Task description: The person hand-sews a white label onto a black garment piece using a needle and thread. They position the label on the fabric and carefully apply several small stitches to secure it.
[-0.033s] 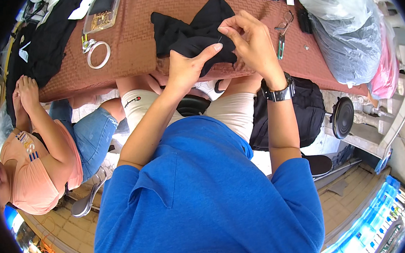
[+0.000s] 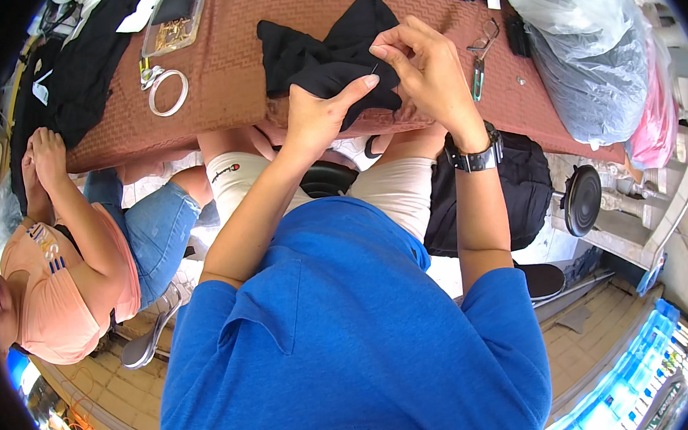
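Observation:
A piece of black cloth [image 2: 299,53] lies bunched on the table in front of me, its near edge raised between my hands. My left hand [image 2: 316,118] grips that near edge, thumb stretched along the top and the other fingers hidden beneath the fabric. Just to the right, my right hand [image 2: 428,67] is closed in a pinch, thumb against forefinger, above the cloth's right side. Below its fingertips shows a thin needle-like sliver [image 2: 375,68], very small, close to my left thumb tip. Whether a thread runs from it I cannot tell.
A brown cloth covers the table [image 2: 220,79]. Left lie a white ring [image 2: 156,110], scissors [image 2: 147,75] and a clear box [image 2: 172,38]. Green snips [image 2: 478,80] lie right, before a large plastic bag [image 2: 590,58]. A person [image 2: 71,293] sits at my left; a black bag [image 2: 520,193] stands below.

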{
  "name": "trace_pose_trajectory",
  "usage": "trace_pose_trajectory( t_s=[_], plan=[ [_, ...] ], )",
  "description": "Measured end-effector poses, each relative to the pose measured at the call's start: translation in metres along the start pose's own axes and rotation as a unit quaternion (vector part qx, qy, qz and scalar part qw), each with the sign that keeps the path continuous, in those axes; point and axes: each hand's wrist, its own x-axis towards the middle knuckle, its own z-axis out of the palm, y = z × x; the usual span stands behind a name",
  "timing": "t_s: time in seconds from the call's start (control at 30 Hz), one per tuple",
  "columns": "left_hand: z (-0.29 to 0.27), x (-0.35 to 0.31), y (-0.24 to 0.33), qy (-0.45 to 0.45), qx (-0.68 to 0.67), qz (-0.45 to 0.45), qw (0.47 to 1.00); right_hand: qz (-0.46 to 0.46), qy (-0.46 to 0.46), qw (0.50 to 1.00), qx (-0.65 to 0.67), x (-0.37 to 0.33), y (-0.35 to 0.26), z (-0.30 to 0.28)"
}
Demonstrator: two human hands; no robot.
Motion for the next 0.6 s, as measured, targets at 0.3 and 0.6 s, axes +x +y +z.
trace_pose_trajectory(
  t_s=[0.3, 0.6],
  plan=[
    [-0.007, 0.001, 0.004, 0.025, 0.028, 0.037, 0.999, -0.007, -0.006, 1.000, -0.030, -0.003, -0.007, -0.007],
    [-0.006, 0.002, -0.004, 0.025, 0.043, 0.016, 0.999, -0.067, 0.017, 0.996, -0.048, -0.006, -0.023, 0.004]
  ],
)
